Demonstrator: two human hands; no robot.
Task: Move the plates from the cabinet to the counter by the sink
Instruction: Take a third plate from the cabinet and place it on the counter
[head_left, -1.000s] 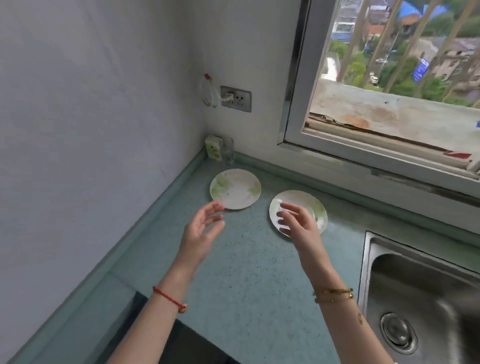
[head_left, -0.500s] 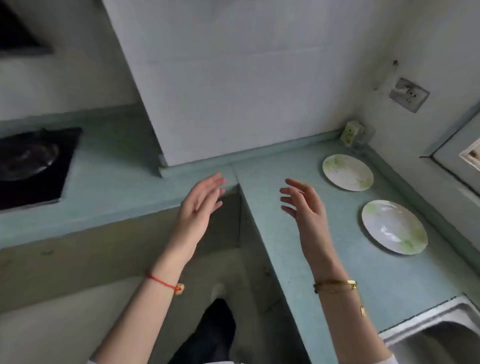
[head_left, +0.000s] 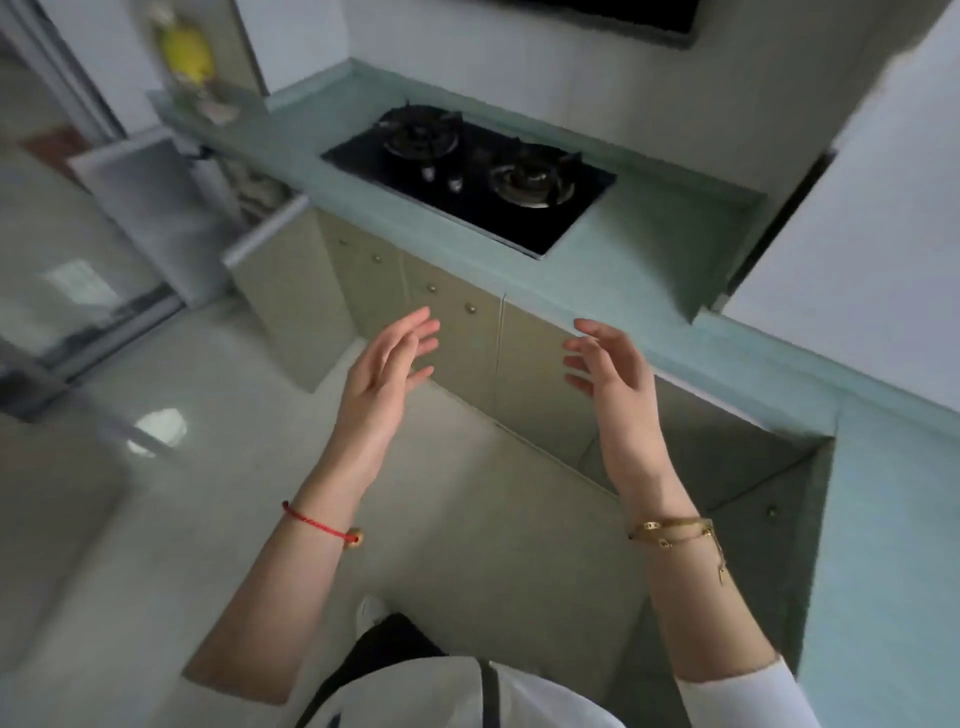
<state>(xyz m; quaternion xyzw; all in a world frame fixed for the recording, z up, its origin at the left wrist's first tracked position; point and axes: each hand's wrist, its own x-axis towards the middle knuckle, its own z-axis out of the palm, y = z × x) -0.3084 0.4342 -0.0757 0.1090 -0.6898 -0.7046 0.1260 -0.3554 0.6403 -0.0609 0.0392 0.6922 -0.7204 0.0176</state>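
Along the far side a black glass two-burner gas hob (head_left: 467, 176) sits in the pale-green stone counter (head_left: 649, 249), at whose far-left end a grey cabinet door (head_left: 150, 208) hangs open on blurred pale shapes (head_left: 254, 182), plates or not I cannot tell, while the left hand (head_left: 384, 374) and right hand (head_left: 613, 379) hang over the floor with loosely spread fingers, holding nothing.

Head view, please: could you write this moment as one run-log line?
left hand: open, empty | right hand: open, empty | plates: not in view | ahead: gas hob, lower cabinet doors
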